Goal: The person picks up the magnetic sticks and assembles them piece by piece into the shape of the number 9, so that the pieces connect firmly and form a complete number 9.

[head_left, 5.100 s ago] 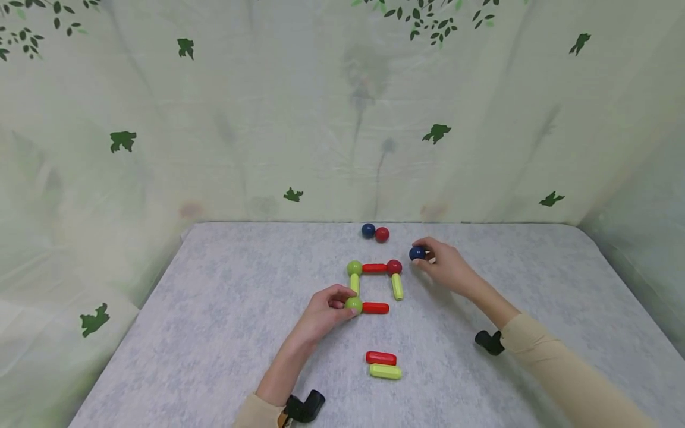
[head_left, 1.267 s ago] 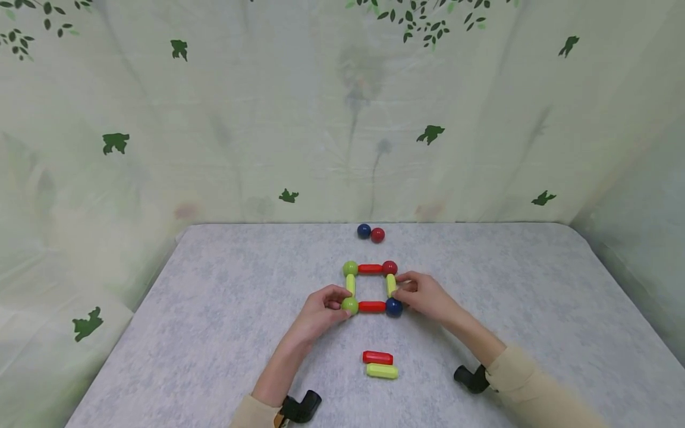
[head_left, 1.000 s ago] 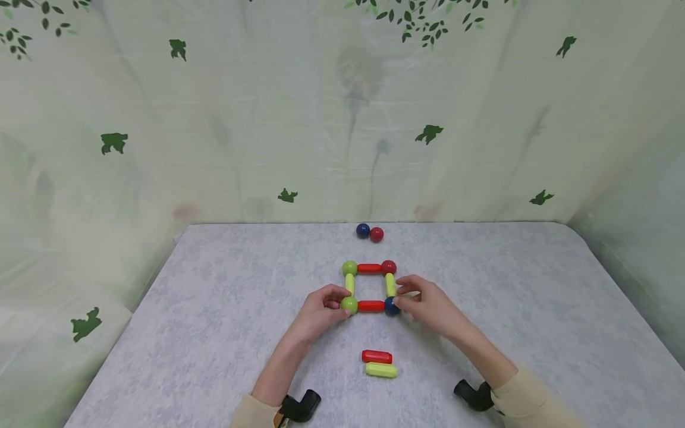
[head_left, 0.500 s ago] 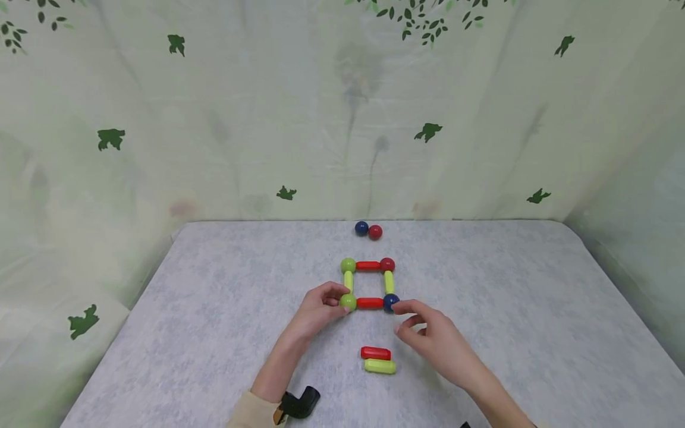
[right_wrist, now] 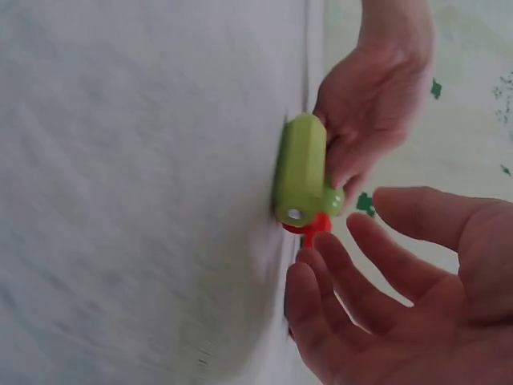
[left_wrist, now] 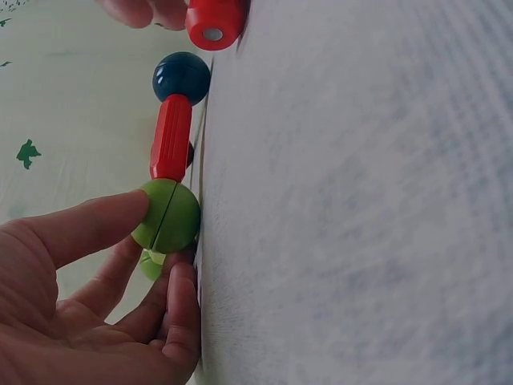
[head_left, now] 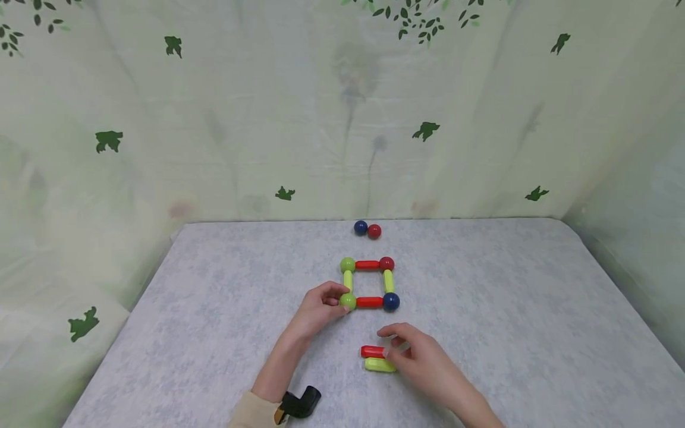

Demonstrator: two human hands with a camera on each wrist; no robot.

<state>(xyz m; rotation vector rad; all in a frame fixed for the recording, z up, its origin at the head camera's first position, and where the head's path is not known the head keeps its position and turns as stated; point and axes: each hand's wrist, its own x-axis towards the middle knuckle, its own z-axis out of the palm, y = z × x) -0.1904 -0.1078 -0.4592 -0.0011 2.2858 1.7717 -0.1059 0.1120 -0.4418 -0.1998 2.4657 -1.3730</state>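
Left hand (head_left: pixel 318 312): middle of the head view. Its thumb and fingers pinch the near green ball (head_left: pixel 348 302), maybe so the square (head_left: pixel 370 302) does not slide.
Right hand (head_left: pixel 423 362): lower down, right of middle. Its fingers are loose and a bit bent, with nothing in them. It is right by the loose red stick (head_left: pixel 372 351); I cannot tell if they touch.
Square: flat on the table (head_left: pixel 214 297), mid-frame. Balls make the corners, likely to join the sticks.
Loose green stick (head_left: pixel 379 365): low in the middle, next to the red one, where both look easy to reach.
Spare balls: blue ball (head_left: pixel 361 228) and red ball (head_left: pixel 374 231), at the table's top edge, probably out of the way.
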